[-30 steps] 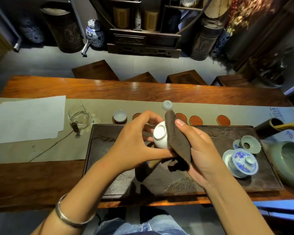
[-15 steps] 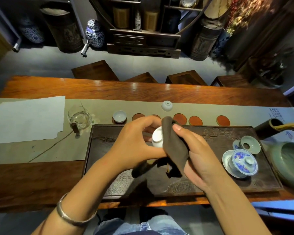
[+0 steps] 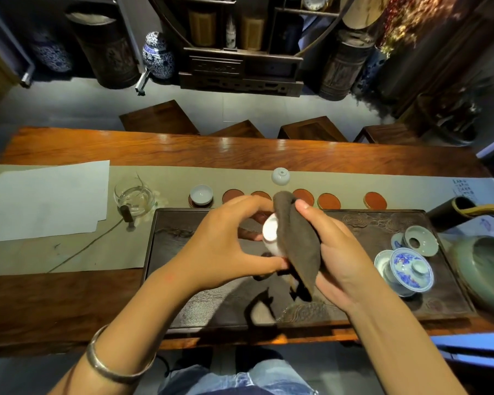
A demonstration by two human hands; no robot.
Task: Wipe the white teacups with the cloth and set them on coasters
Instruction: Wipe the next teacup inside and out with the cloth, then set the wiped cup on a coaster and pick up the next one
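Note:
My left hand [image 3: 226, 246] holds a small white teacup [image 3: 271, 236] on its side above the dark tea tray [image 3: 354, 303]. My right hand [image 3: 342, 258] presses a brown cloth [image 3: 297, 246] against the cup's right side, hiding part of it. A second white teacup [image 3: 201, 194] sits upright on the leftmost coaster. A third teacup [image 3: 280, 176] lies upside down on the table runner behind the coasters. Several round red-brown coasters [image 3: 328, 201] lie in a row along the tray's far edge.
A glass pitcher [image 3: 134, 198] stands left of the tray beside white paper sheets [image 3: 46, 201]. On the tray's right are a blue-and-white lidded gaiwan [image 3: 408, 270] and a celadon strainer ring [image 3: 421, 240]. A large green bowl [image 3: 488, 269] sits at the far right.
The cloth has slid up and around the cup's right side while my left hand turned the cup slightly. Both hands stay above the tray.

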